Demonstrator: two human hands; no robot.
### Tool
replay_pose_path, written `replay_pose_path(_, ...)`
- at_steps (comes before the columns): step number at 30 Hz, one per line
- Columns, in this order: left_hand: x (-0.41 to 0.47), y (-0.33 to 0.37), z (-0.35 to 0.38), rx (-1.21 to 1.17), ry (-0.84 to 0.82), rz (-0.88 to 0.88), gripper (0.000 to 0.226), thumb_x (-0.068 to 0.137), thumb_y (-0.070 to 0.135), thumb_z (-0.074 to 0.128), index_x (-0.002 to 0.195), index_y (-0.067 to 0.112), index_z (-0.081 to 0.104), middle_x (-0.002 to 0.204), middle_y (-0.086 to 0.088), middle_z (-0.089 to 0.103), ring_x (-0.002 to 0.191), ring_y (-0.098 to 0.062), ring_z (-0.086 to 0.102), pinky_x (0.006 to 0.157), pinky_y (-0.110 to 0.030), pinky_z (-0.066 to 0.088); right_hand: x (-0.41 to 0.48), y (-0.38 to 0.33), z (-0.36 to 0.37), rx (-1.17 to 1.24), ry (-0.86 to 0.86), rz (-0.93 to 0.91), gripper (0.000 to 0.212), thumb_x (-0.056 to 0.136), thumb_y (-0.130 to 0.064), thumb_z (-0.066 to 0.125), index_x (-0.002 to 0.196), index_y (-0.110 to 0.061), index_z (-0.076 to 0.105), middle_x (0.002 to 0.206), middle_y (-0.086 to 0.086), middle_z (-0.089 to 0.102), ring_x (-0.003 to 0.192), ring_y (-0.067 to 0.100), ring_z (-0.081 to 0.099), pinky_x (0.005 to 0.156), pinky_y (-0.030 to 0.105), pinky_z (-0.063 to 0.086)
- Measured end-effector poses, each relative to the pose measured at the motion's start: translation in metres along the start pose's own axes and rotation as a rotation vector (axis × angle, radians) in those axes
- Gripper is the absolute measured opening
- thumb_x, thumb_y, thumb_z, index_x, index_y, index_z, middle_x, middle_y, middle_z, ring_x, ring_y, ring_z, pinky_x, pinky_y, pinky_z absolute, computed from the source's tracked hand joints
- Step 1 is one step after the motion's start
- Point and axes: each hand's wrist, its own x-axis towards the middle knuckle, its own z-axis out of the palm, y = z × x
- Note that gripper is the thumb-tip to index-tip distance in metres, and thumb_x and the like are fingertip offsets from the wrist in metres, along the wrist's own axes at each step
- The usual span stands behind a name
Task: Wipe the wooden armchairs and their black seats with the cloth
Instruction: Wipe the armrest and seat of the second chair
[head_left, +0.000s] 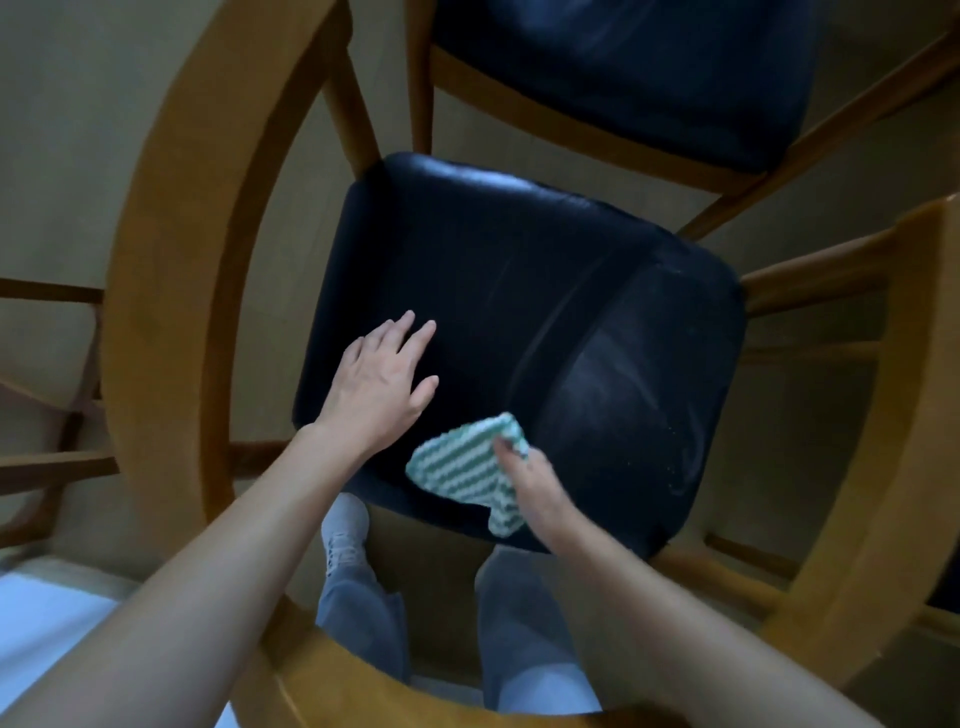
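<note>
1. Head view, far left: wooden rails (47, 291) well outside the left fingers; they may belong to a third chair, but the blur leaves this uncertain.
2. Near armchair (171, 260): its curved wooden arm passes just outside the left little finger.
3. Left hand (379, 384): lies flat on the black seat (545, 312), fingers straight and slightly apart, holding nothing.
4. Cloth (462, 467): green-and-white striped, on the seat's front edge, just right of the left thumb.
5. Right hand (540, 493): fingers curled, pinching the cloth's right corner.
6. Streaked patch (634, 405): greyish, beyond the right fingertips.
7. Second armchair (519, 88): well beyond both sets of fingertips, at top right.
8. Likely risks: the corner pinch leaves most of the cloth loose, so a stroke may bunch it and skip the patch; the bracing left palm may leave a mark on the seat.
9. Count: two hands, one cloth, two armchairs, two black seats.
</note>
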Motion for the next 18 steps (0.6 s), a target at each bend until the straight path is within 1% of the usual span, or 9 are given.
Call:
replay_pose_path(1, 0.003, 0.0, -0.002, -0.008, 0.01, 0.001, 0.06, 0.098, 0.036, 0.041, 0.15, 0.022, 0.015, 0.158, -0.003, 0.013, 0.145, -0.019, 0.012, 0.116, -0.034, 0.011, 0.011, -0.019, -0.014, 0.159, 0.075, 0.013, 0.03, 0.095, -0.033, 0.045, 0.093, -0.007, 0.061, 0.08, 0.005, 0.071, 0.07, 0.011, 0.07, 0.067, 0.028, 0.057)
replay_pose_path(3, 0.012, 0.003, -0.006, 0.0, 0.028, 0.012, 0.06, 0.097, 0.037, 0.041, 0.15, 0.023, 0.015, 0.158, -0.003, 0.013, 0.145, -0.019, 0.012, 0.116, -0.033, 0.011, 0.03, -0.063, -0.048, 0.265, 0.211, -0.049, 0.024, 0.099, -0.02, 0.039, 0.088, -0.01, 0.059, 0.07, -0.001, 0.071, 0.062, 0.009, 0.068, 0.057, 0.023, 0.056)
replay_pose_path(5, 0.023, 0.008, -0.009, 0.008, 0.041, 0.029, 0.06, 0.097, 0.036, 0.041, 0.15, 0.023, 0.015, 0.158, -0.003, 0.013, 0.145, -0.019, 0.012, 0.116, -0.032, 0.011, 0.048, -0.104, -0.08, 0.223, 0.307, -0.185, 0.024, 0.1, -0.022, 0.038, 0.093, -0.011, 0.058, 0.081, 0.003, 0.069, 0.069, 0.012, 0.067, 0.062, 0.026, 0.056)
replay_pose_path(9, 0.051, 0.025, -0.009, -0.012, 0.076, 0.068, 0.061, 0.096, 0.035, 0.044, 0.15, 0.022, 0.018, 0.157, -0.004, 0.016, 0.144, -0.02, 0.015, 0.115, -0.032, 0.012, 0.096, -0.155, -0.147, 0.073, 0.493, -0.41, 0.024, 0.097, -0.034, 0.043, 0.098, -0.017, 0.06, 0.094, -0.001, 0.064, 0.086, 0.013, 0.064, 0.086, 0.036, 0.051)
replay_pose_path(11, 0.065, 0.031, -0.005, -0.01, 0.081, 0.075, 0.061, 0.096, 0.036, 0.045, 0.15, 0.022, 0.018, 0.157, -0.003, 0.017, 0.144, -0.02, 0.016, 0.115, -0.032, 0.014, 0.122, -0.162, -0.177, -0.093, 0.575, -0.438, 0.038, 0.093, -0.044, 0.043, 0.114, -0.017, 0.059, 0.108, 0.001, 0.063, 0.106, 0.02, 0.058, 0.1, 0.041, 0.044)
replay_pose_path(12, 0.07, 0.032, -0.001, -0.009, 0.086, 0.078, 0.061, 0.096, 0.036, 0.045, 0.149, 0.022, 0.019, 0.157, -0.003, 0.018, 0.144, -0.02, 0.017, 0.115, -0.033, 0.015, 0.135, -0.162, -0.187, -0.205, 0.6, -0.403, 0.045, 0.093, -0.049, 0.041, 0.124, -0.018, 0.055, 0.115, 0.0, 0.06, 0.113, 0.02, 0.054, 0.102, 0.038, 0.04)
replay_pose_path(15, 0.08, 0.031, 0.008, -0.01, 0.094, 0.084, 0.061, 0.095, 0.035, 0.047, 0.149, 0.021, 0.022, 0.156, -0.004, 0.02, 0.143, -0.021, 0.02, 0.115, -0.033, 0.016, 0.169, -0.148, -0.198, -0.675, 0.578, -0.167, 0.051, 0.097, -0.052, 0.032, 0.135, -0.021, 0.046, 0.122, 0.002, 0.053, 0.124, 0.024, 0.045, 0.103, 0.036, 0.03)
replay_pose_path(16, 0.082, 0.029, 0.011, -0.011, 0.094, 0.081, 0.061, 0.095, 0.034, 0.047, 0.149, 0.021, 0.022, 0.156, -0.004, 0.02, 0.143, -0.021, 0.02, 0.115, -0.033, 0.015, 0.175, -0.145, -0.193, -0.837, 0.565, -0.111, 0.052, 0.099, -0.05, 0.028, 0.139, -0.02, 0.041, 0.134, 0.005, 0.049, 0.132, 0.025, 0.037, 0.108, 0.038, 0.023)
replay_pose_path(18, 0.082, 0.023, 0.014, -0.02, 0.092, 0.069, 0.061, 0.095, 0.034, 0.048, 0.149, 0.021, 0.022, 0.156, -0.004, 0.021, 0.143, -0.021, 0.02, 0.115, -0.033, 0.015, 0.184, -0.145, -0.178, -0.998, 0.555, -0.1, 0.052, 0.1, -0.047, 0.024, 0.146, -0.023, 0.029, 0.153, 0.0, 0.03, 0.143, 0.022, 0.019, 0.115, 0.04, 0.009)
